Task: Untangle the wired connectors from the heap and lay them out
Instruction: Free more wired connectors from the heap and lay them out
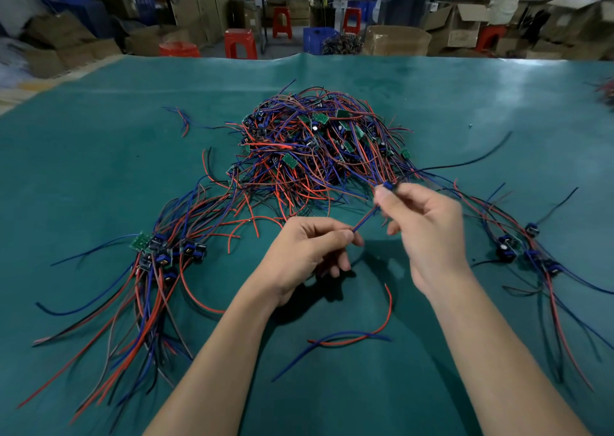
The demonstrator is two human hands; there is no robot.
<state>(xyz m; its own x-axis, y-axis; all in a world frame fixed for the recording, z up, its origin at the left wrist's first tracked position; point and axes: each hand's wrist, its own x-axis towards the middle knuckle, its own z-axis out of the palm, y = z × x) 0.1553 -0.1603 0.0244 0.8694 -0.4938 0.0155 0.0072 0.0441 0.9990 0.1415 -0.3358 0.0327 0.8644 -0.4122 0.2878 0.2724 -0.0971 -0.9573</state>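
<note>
A heap of wired connectors (319,150), a tangle of red, blue and black wires with small green boards and blue plugs, sits at the centre of the frame on a green desk (99,110). Just below it, both hands work on 1 connector. The right hand (428,233), at centre right, pinches a small blue connector (388,186) between thumb and fingertip at the lower right edge of the heap, with the other fingers curled underneath. The left hand (305,249), at centre, pinches the far end of a blue and red wire pair (365,218) that runs diagonally up to the right hand; its remaining fingers are curled toward the palm. At lower left of the frame lies a laid-out bundle (166,253) of connectors, plugs clustered together and wires trailing toward the bottom left corner. At the right edge lies a second, smaller group (518,246) of connectors, with wires trailing down and right. A loose red wire (382,322) and a loose blue wire (332,339) lie crossed on the desk between the forearms, at lower centre. A few short stray wires (182,120) lie at upper left of the heap. Beyond the desk, across the top of the frame, stand red stools (241,42), cardboard boxes (395,40) and a blue crate (319,38), with people partly visible at a far bench.
</note>
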